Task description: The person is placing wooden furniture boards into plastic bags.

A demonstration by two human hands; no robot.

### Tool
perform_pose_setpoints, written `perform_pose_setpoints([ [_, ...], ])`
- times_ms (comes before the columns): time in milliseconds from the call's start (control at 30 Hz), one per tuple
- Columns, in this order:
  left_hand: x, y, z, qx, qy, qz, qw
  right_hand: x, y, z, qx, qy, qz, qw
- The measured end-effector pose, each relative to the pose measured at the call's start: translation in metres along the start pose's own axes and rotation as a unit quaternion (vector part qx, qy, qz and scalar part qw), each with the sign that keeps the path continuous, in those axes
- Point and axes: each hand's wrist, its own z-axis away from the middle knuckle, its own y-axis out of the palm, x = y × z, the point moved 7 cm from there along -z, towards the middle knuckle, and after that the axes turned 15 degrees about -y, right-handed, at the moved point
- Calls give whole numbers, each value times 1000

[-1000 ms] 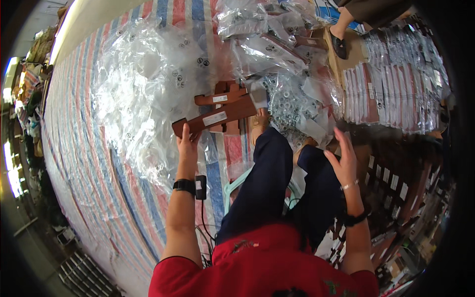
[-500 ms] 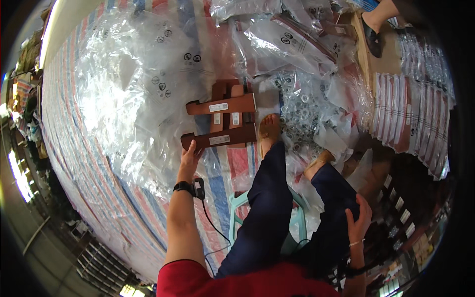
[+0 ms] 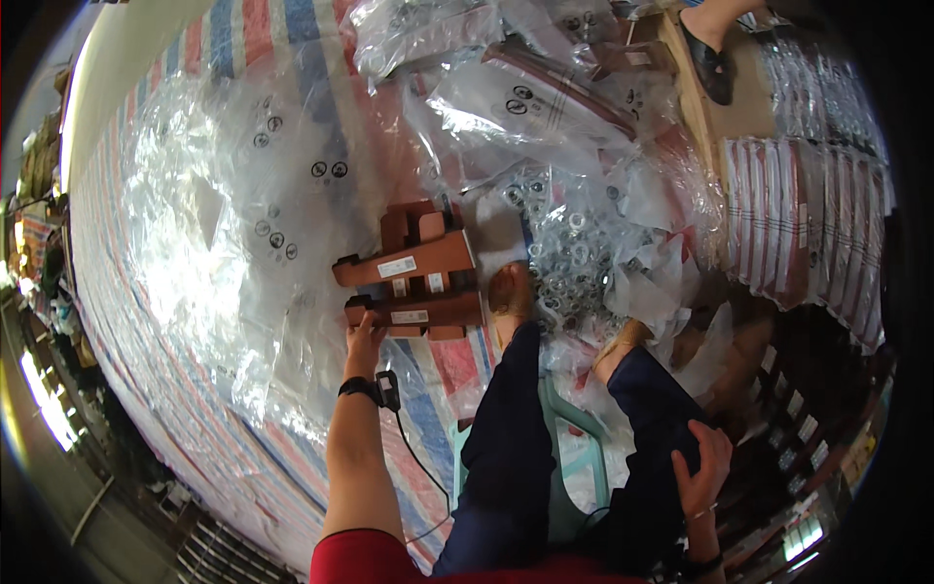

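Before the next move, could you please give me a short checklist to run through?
1. Left hand clear of the stack: not ok, fingers touch the near brown piece at its left end.
2. Right hand free: ok, resting on the right trouser leg.
3. White label on the far brown piece in view: ok.
4. Left foot apart from the stack: cannot tell, very close beside it.

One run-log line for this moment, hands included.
left hand: touching lower brown piece, left end; right hand: on right trouser leg; clear plastic: left of piece
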Motion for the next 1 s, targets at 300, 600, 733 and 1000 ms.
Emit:
perform_pose_setpoints([
  [300,-291,114,48,-233,301,-183,906,-8,-11,11,-41,30,-28,998],
  [600,-435,340,54,-93,462,-493,731,-7,-12,8,-65,28,-68,995],
  [733,-436,370,35,-55,508,-453,730,-7,-14,7,-74,28,-95,992],
  [1000,-471,366,74,-1,567,-411,714,-20,-14,19,-96,32,-135,986],
])
